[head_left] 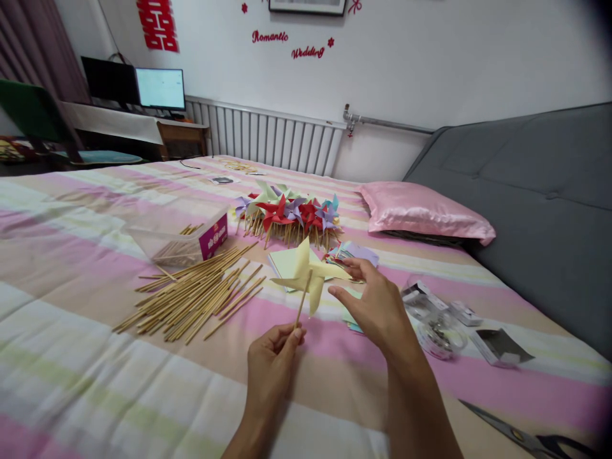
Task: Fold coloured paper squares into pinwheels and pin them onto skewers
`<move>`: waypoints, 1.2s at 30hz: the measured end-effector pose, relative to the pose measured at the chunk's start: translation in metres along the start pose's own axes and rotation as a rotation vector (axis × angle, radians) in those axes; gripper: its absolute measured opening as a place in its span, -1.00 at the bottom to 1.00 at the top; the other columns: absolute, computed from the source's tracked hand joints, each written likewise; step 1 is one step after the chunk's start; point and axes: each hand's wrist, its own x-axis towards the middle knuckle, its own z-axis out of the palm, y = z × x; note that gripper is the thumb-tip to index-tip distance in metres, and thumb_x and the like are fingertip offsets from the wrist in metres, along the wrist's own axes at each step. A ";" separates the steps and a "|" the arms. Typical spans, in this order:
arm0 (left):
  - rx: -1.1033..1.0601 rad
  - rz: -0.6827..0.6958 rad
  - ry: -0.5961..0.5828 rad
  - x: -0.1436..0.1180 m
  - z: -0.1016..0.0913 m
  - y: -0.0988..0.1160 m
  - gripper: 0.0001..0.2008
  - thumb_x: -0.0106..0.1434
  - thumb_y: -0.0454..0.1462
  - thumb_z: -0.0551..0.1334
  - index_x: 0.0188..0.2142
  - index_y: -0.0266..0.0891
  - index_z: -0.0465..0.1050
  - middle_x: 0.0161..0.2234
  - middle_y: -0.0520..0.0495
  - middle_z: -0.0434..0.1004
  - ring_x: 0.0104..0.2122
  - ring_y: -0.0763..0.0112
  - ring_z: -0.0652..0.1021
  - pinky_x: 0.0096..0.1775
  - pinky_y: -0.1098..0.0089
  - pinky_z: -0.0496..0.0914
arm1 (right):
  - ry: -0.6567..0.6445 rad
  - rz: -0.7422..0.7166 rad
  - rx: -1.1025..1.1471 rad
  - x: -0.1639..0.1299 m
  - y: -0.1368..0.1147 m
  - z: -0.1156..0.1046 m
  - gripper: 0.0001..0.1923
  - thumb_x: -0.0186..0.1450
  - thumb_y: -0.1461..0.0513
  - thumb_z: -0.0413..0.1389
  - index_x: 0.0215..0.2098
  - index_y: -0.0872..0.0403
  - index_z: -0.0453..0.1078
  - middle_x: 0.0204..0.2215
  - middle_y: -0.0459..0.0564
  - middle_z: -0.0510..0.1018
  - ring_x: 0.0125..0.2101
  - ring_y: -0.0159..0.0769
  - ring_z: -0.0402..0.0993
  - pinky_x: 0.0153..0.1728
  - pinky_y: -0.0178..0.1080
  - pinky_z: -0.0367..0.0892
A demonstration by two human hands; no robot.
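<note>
My left hand (271, 360) pinches the bottom of a thin wooden stick topped by a pale yellow paper pinwheel (309, 274), held upright above the striped bedspread. My right hand (377, 306) is spread with fingers apart just right of the pinwheel, its fingertips close to one blade; it holds nothing. A loose heap of wooden sticks (196, 293) lies to the left. Behind the pinwheel sits a pile of finished pinwheels (289, 217) in red, purple, green and blue. Coloured paper squares (351, 254) lie under and beyond my right hand.
A clear plastic box (179, 239) with a magenta label holds more sticks. Small clear packets and a tape roll (437, 319) lie at right, scissors (521, 437) at lower right. A pink pillow (423, 213) rests against the grey headboard (535, 191). Desk and monitors stand far left.
</note>
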 end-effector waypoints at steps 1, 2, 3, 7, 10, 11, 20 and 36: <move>-0.001 0.004 -0.002 0.000 0.000 0.000 -0.72 0.02 -0.13 0.33 -0.36 -0.31 0.59 -0.40 -0.17 0.64 -0.36 0.26 0.57 -0.29 0.36 0.40 | 0.034 -0.010 0.014 0.000 0.000 0.001 -0.50 0.05 0.15 0.22 -0.03 0.03 0.33 -0.12 0.05 0.56 -0.09 -0.09 0.46 -0.06 -0.03 0.22; -0.001 0.009 -0.005 0.000 0.000 -0.001 -0.72 0.02 -0.13 0.33 -0.35 -0.31 0.59 -0.41 -0.17 0.64 -0.35 0.26 0.57 -0.29 0.35 0.40 | 0.066 -0.022 0.025 0.000 0.001 0.002 -0.48 0.04 0.13 0.23 -0.03 0.02 0.33 -0.11 0.04 0.55 -0.07 -0.08 0.44 -0.04 -0.02 0.21; -0.001 0.012 -0.008 0.000 0.000 -0.001 -0.72 0.02 -0.13 0.34 -0.35 -0.31 0.59 -0.41 -0.18 0.64 -0.36 0.25 0.57 -0.29 0.35 0.40 | 0.094 -0.037 0.031 0.001 0.001 0.004 -0.47 0.02 0.11 0.24 -0.03 0.00 0.32 -0.09 0.04 0.54 -0.05 -0.06 0.42 -0.03 -0.01 0.20; -0.001 0.011 -0.007 0.001 0.001 -0.001 -0.71 -0.02 -0.14 0.36 -0.37 -0.31 0.60 -0.44 -0.16 0.63 -0.38 0.26 0.56 -0.33 0.37 0.40 | 0.176 -0.097 0.011 0.002 0.003 0.010 -0.44 -0.02 0.06 0.25 -0.05 -0.01 0.34 -0.04 0.07 0.49 -0.01 0.01 0.36 -0.02 0.02 0.18; -0.008 0.009 -0.012 0.001 0.001 0.000 -0.71 -0.04 -0.13 0.37 -0.38 -0.31 0.61 -0.47 -0.14 0.62 -0.41 0.30 0.55 -0.35 0.40 0.39 | 0.202 -0.120 0.015 0.003 0.003 0.014 -0.44 0.00 0.04 0.24 -0.05 -0.01 0.34 -0.04 0.08 0.48 -0.01 0.01 0.34 -0.02 0.02 0.17; -0.009 0.009 -0.016 0.001 0.001 -0.001 -0.72 -0.04 -0.14 0.37 -0.38 -0.30 0.61 -0.48 -0.13 0.61 -0.42 0.31 0.55 -0.35 0.41 0.38 | 0.202 -0.120 0.018 0.002 0.003 0.015 -0.45 0.00 0.04 0.24 -0.05 -0.01 0.34 -0.04 0.08 0.48 -0.01 0.01 0.34 -0.02 0.02 0.16; -0.011 0.010 -0.027 0.001 -0.001 -0.003 -0.75 0.00 -0.16 0.36 -0.36 -0.29 0.60 -0.46 -0.12 0.62 -0.40 0.33 0.55 -0.34 0.42 0.38 | 0.195 -0.081 -0.016 -0.002 -0.005 0.020 -0.46 0.02 0.11 0.23 -0.02 -0.03 0.33 -0.02 0.06 0.47 0.01 0.01 0.32 0.00 0.03 0.09; -0.043 -0.021 -0.069 0.001 0.001 -0.004 -0.64 0.14 -0.06 0.21 -0.28 -0.35 0.50 -0.34 -0.22 0.61 -0.45 0.36 0.56 -0.50 0.47 0.32 | 0.191 -0.042 0.273 0.001 -0.001 0.015 -0.48 0.07 0.02 0.21 -0.05 0.04 0.35 -0.07 0.09 0.52 -0.05 -0.05 0.42 -0.01 -0.01 0.24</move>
